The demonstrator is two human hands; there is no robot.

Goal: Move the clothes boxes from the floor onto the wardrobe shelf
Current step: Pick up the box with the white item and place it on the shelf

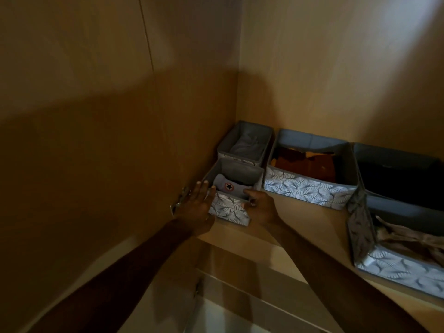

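Box: the small box [229, 209] looks soft and light, so grab both sides.
Left hand [197, 207]: open flat, touching its side.
Right hand [260, 206]: fingers curled on its front edge.

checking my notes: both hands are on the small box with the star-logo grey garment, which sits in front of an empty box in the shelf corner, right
Not quite. In the head view the back box is not empty; it holds a folded grey cloth. Both hands, left and right, are at the front small box with the star-logo garment.
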